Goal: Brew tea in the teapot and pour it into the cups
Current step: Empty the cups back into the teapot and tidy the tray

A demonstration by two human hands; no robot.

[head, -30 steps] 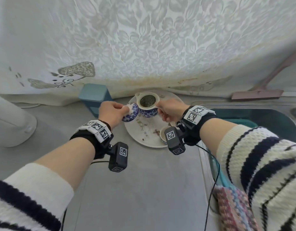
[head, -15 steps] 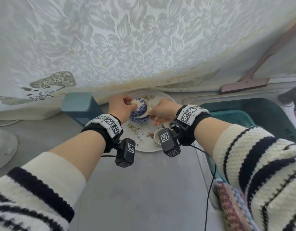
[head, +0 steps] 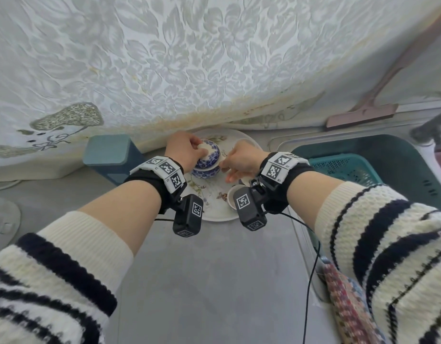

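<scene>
small blue-and-white teapot sits on the plate by the wall, 1 cup just beside the right wrist. glazed porcelain: light, brittle, slick, likely hot. best taken at the side handle with the lid pressed down. left hand pinches the lid at its top. right hand seems to pinch the handle, partly hidden. 1 s ago the lid was off and the pot open; now it is seated.
</scene>
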